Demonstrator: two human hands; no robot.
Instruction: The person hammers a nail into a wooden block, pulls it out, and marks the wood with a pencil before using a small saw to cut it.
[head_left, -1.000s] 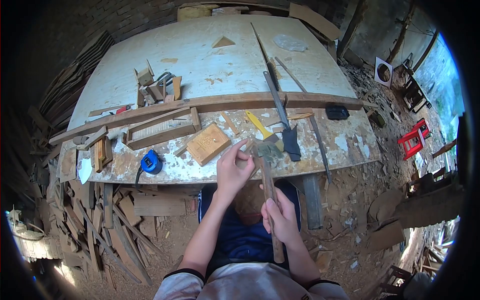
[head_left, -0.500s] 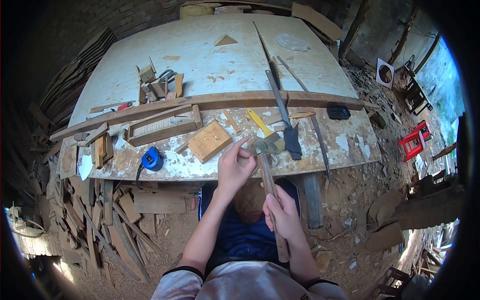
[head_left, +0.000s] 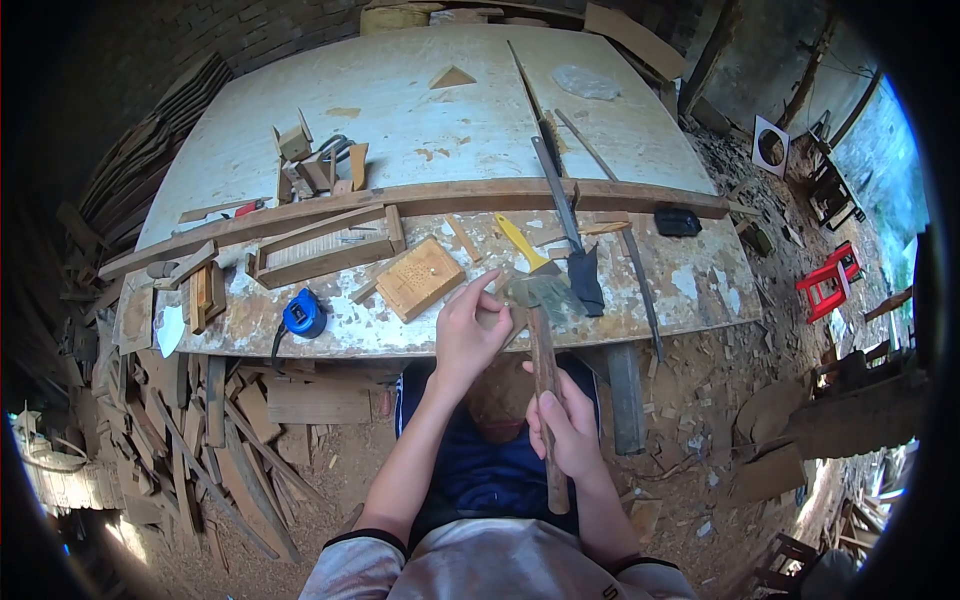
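My right hand (head_left: 567, 425) is wrapped round the wooden handle of a hammer (head_left: 544, 375), whose metal head is up at the table's front edge. Beside that head, my left hand (head_left: 473, 330) has its thumb and forefinger pinched together. What those fingertips hold, if anything, is too small to make out. Part of a wooden piece (head_left: 516, 335) shows under the left fingers. Just beyond the hammer head lies a brush with a yellow handle (head_left: 517, 240). A wooden block with small holes (head_left: 420, 280) rests to the left of my left hand.
A blue tape measure (head_left: 303, 316) sits near the front edge of the worktable (head_left: 620, 325). Behind it is a wooden frame (head_left: 330, 248). One long beam (head_left: 450, 200) crosses the table. A handsaw (head_left: 556, 190) and a metal bar (head_left: 640, 280) lie right. Scrap wood (head_left: 190, 450) covers the floor left.
The hammer has shifted slightly, its handle now more upright and its lower end a little higher. My left hand stays almost in place, still pinched.
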